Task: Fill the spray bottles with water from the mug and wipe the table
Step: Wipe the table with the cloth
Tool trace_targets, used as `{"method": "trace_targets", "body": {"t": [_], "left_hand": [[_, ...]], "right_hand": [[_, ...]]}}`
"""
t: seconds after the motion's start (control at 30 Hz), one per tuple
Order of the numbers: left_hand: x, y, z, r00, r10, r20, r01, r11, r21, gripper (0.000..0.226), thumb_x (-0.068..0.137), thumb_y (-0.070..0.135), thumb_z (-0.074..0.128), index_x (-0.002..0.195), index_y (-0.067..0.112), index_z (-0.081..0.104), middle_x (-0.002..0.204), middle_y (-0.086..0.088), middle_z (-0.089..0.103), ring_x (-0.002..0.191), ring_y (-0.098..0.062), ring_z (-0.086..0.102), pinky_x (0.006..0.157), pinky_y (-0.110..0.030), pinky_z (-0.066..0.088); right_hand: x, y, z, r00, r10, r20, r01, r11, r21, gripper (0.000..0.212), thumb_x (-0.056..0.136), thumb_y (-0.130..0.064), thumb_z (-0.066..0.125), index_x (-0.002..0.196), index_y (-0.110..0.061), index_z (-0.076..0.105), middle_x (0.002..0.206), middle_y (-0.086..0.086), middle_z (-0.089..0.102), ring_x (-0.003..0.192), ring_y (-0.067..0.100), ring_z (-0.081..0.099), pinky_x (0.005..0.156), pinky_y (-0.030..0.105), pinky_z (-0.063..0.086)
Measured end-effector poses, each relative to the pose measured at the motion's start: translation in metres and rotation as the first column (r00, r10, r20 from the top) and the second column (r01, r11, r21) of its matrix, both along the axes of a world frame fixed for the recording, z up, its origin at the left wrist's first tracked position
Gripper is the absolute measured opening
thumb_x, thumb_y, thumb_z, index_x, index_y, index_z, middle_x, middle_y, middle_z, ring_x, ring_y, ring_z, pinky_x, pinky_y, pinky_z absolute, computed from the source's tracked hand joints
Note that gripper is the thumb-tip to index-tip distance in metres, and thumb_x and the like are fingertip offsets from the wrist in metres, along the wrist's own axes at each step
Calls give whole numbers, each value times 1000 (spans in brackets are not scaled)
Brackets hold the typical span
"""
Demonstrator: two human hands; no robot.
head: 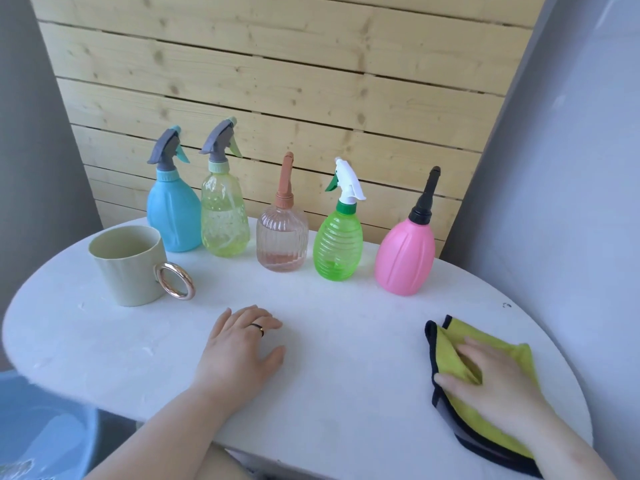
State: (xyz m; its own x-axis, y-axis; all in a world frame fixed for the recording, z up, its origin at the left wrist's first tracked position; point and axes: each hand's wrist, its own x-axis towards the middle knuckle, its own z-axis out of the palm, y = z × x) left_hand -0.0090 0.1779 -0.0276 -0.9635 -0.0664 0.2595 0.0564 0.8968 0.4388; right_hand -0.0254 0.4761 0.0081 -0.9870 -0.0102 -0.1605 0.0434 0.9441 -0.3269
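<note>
My left hand [242, 344] lies flat, palm down, on the white oval counter [346, 358], fingers loosely spread and holding nothing; a dark ring sits on one finger. My right hand [495, 379] presses down on a folded yellow cloth with a dark edge [448, 344] near the counter's right end, fingers straight on the fabric, thumb at its near-left edge.

A pale green mug with a round gold handle [128, 268] stands upright at the left; I cannot tell whether there is water in it. Behind it five spray bottles stand in a row along the back: an opaque blue bottle with a grey trigger [173, 216], just beside it a clear yellow-green bottle with a grey trigger [225, 220], then a clear ribbed pinkish bottle with a brown nozzle [282, 237] showing liquid low down, a clear green ridged bottle with a white trigger [337, 244], and an opaque pink bottle with a black nozzle [403, 258]. All caps are on. A pale wooden slat wall [277, 81] rises behind them.
</note>
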Motion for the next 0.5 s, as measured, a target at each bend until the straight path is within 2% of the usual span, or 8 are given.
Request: {"method": "trace_targets", "body": {"t": [0.03,0.1,0.2,0.3,0.37,0.4,0.5], "left_hand": [[3,-1,2,1000,8,-6,-8,1000,8,90,49,63,7,119,27,52,128,15,45,131,-4,29,106,-17,-4],[8,-5,4,1000,26,-9,-26,999,46,90,50,64,8,119,27,52,130,13,45,131,-6,31,109,-19,0],[16,-16,8,996,74,-40,-67,988,141,84,55,64,19,116,21,57,128,6,49,124,-15,40,108,-24,13],[25,-33,8,979,172,-107,-142,960,242,58,68,52,46,110,14,62,121,-1,55,117,-23,47,99,-25,25],[34,-48,10,946,293,-136,-231,909,347,33,78,26,64,106,9,62,113,-1,56,114,-24,49,93,-23,28],[37,-54,11,924,355,-140,-274,873,402,27,81,15,64,106,9,61,110,0,54,114,-24,48,91,-22,28],[40,-82,15,826,555,-103,-407,712,573,37,82,8,60,118,9,52,119,-4,49,117,-22,45,91,-24,29]], "right_hand": [[7,-1,-7,1000,20,-12,-19,994,105,64,89,-53,41,143,-26,20,154,-9,8,141,13,7,113,31,12],[9,-9,-15,998,36,-53,-26,983,183,62,93,-54,28,145,-27,8,155,-9,-5,142,12,-5,115,30,2],[-1,-33,-17,994,84,-66,-70,979,189,61,94,-53,25,145,-28,5,155,-6,-8,142,14,-7,115,31,1],[-10,-70,-17,984,169,-63,-152,966,210,62,93,-54,26,146,-28,4,155,-4,-8,143,16,-7,115,33,-1],[-14,-101,-19,968,241,-69,-224,954,199,63,93,-54,26,146,-27,5,155,-3,-7,143,18,-7,114,34,-2],[-14,-115,-19,960,269,-74,-251,949,190,63,93,-54,26,146,-27,6,155,-2,-7,143,18,-7,114,35,-3],[-17,-159,-21,941,327,-92,-308,936,171,64,93,-53,27,146,-23,8,156,1,-4,143,20,-6,114,37,-2]]}}
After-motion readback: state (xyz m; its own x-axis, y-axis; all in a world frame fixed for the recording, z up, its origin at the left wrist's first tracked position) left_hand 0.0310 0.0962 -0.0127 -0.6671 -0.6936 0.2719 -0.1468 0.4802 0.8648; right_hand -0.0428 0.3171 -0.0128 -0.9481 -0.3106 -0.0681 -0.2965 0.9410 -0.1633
